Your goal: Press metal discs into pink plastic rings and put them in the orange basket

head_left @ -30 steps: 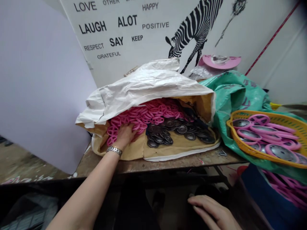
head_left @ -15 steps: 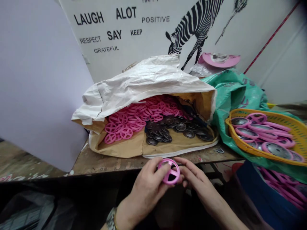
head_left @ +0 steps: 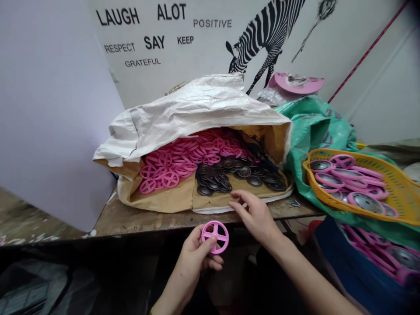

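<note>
Between the thumb and fingers of my left hand [head_left: 197,256] is a pink plastic wheel ring [head_left: 224,238] with crossed spokes, its face turned up toward me. My right hand [head_left: 254,214] hovers over the front lip of the white sack [head_left: 193,103], fingers apart and nothing in them. Just beyond those fingers, inside the sack, lies a pile of dark round discs [head_left: 213,180]. To their left and behind them spreads a heap of pink wheel rings [head_left: 170,179] like the held one.
A yellow basket [head_left: 403,183] at the right holds pink rings fitted with dark discs. Below it, a blue container [head_left: 348,267] holds more of them. Green plastic [head_left: 323,118] lies behind the basket. A pale panel [head_left: 59,109] stands left on the wooden table [head_left: 111,223].
My right hand has left the pink wheel ring and moved up toward the dark discs. My left hand has shifted slightly left and down, turning the ring's face up.
</note>
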`<control>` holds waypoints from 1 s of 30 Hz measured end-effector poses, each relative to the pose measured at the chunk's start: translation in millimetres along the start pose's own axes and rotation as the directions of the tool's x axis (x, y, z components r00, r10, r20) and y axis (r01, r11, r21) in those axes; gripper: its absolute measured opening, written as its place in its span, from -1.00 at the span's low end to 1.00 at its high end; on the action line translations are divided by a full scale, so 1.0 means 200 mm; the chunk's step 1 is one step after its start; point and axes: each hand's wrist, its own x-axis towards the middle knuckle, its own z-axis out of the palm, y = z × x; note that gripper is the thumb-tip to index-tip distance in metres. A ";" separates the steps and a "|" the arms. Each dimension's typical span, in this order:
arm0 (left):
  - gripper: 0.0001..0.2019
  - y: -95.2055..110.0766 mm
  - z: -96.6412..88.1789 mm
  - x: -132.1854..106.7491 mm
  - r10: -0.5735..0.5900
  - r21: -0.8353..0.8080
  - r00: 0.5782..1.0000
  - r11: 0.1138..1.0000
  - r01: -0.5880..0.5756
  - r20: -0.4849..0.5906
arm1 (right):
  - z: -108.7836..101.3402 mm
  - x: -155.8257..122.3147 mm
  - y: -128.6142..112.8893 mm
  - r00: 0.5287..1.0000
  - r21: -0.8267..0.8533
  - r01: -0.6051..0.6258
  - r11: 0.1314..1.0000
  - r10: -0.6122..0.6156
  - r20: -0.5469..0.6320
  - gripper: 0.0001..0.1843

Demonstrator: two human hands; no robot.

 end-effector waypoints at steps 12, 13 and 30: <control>-0.51 0.02 0.01 -0.02 0.028 0.025 1.000 0.999 -0.028 0.003 | 0.08 0.30 0.14 0.998 -0.479 0.013 0.878 0.018 0.061 -0.77; -0.53 0.02 0.00 -0.02 0.029 0.026 1.000 0.999 -0.029 0.002 | 0.07 0.29 0.14 0.998 -0.466 0.011 0.885 0.016 0.053 -0.77; -0.77 -0.02 -0.07 0.01 0.717 0.695 0.611 0.250 -0.675 0.336 | -0.09 -0.20 0.02 0.829 0.739 -0.491 0.461 0.508 0.234 -0.64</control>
